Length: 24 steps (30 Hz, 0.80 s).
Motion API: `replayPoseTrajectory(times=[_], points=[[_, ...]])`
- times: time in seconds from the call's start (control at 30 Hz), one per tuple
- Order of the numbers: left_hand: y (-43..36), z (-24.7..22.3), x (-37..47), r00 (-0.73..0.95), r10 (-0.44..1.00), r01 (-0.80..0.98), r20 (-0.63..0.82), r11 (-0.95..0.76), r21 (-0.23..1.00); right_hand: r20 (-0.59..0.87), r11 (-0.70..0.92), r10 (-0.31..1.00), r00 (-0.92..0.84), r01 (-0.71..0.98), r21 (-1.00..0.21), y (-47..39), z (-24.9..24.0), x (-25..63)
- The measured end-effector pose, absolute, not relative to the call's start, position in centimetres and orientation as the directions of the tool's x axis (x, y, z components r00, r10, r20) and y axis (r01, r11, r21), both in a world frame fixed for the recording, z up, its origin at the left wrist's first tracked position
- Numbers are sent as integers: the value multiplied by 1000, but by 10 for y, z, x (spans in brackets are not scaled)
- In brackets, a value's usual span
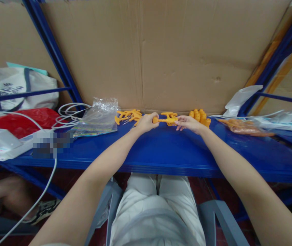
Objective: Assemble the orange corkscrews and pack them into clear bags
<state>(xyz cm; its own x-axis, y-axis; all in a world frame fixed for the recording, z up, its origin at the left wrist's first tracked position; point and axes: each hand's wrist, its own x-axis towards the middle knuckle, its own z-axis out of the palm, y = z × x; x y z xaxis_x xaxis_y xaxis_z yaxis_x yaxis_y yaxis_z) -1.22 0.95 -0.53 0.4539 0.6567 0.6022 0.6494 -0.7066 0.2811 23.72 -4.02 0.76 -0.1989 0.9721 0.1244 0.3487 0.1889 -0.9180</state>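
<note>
Beyond our pale trousers, over the blue tabletop, our left hand has its grip closed around the rounded end of an orange ribbed piece. Our right hand pinches the other end with its fingertips, so the piece spans both hands, roughly level. We would do well to hold its ends in line, steady the round end and use light fingertip pressure, as pushing sideways might bend the narrow ribbed stretch. Farther back, loose orange parts and chunky orange pieces lie near the cardboard.
</note>
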Motion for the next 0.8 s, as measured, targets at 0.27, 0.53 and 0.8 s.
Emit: replayPoseTrajectory(times=[0.27, 0.53, 0.8], points=[[14, -7, -13, 456, 667, 626, 589, -711, 320, 122, 174, 978, -171, 338, -925, -41, 8, 236], [17, -9, -13, 459, 675, 637, 578, -704, 315, 162, 199, 977, -136, 336, -921, -37, 4, 236], [16, -7, -11, 442, 712, 694, 546, -657, 294, 232, 265, 963, -135, 330, -906, -33, 2, 233]])
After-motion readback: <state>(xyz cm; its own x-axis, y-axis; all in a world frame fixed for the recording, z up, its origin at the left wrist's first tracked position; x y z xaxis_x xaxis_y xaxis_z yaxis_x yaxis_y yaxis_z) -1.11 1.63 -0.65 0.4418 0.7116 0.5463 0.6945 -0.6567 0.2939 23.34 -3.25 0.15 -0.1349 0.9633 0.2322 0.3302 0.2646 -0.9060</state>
